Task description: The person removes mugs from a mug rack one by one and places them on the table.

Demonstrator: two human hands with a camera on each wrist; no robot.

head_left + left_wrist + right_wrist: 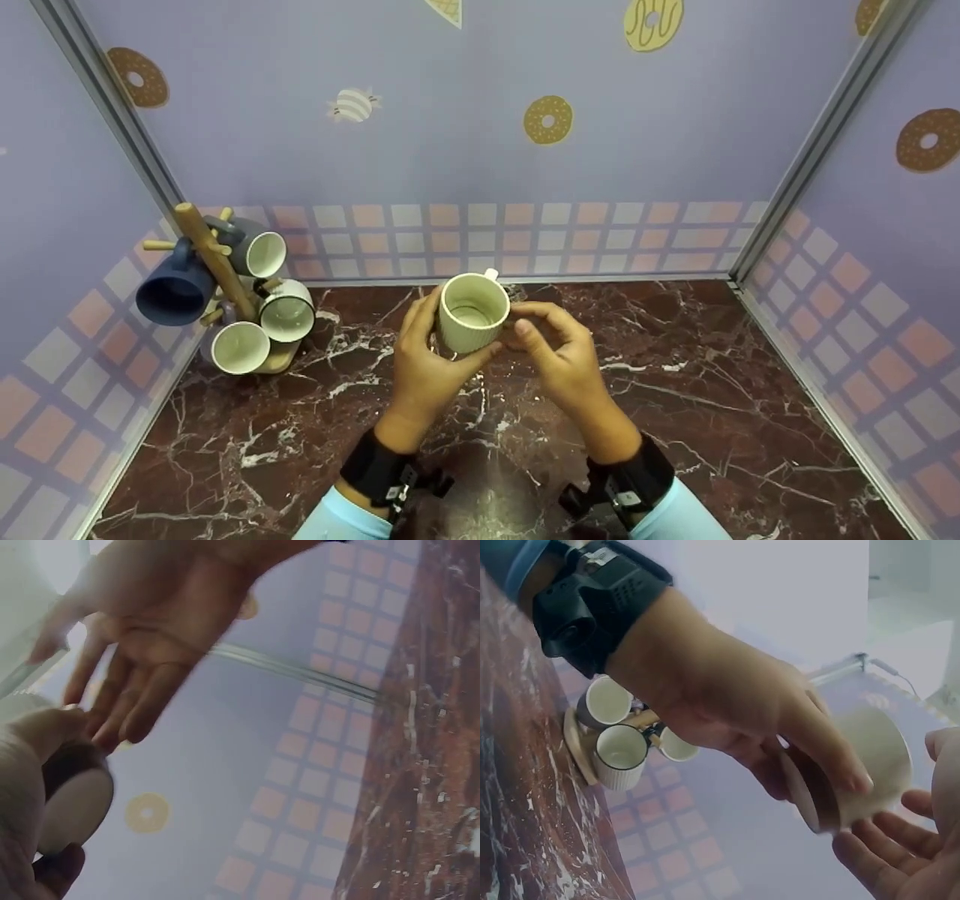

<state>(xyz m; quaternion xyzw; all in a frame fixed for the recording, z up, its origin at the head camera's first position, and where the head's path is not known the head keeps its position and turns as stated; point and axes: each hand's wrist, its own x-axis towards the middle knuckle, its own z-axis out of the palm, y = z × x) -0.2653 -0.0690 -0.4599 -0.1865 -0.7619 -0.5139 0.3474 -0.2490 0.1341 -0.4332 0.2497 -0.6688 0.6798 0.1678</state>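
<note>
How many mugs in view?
5. Ribbed mug in the left hand; four on the rack, head view: blue mug left, grey mug upper right, black-rimmed mug lower right, bottom mug nearest. Others may be hidden behind.

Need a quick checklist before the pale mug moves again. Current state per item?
1. Left hand grips pale mug: ok.
2. Mug's mouth faces up: ok.
3. Mug's handle clear of fingers: ok, points away from the person.
4. Right hand gripping as a backup: not ok, fingers loose beside the mug.
5. Free spot on mug rack: cannot tell, partly hidden.
</note>
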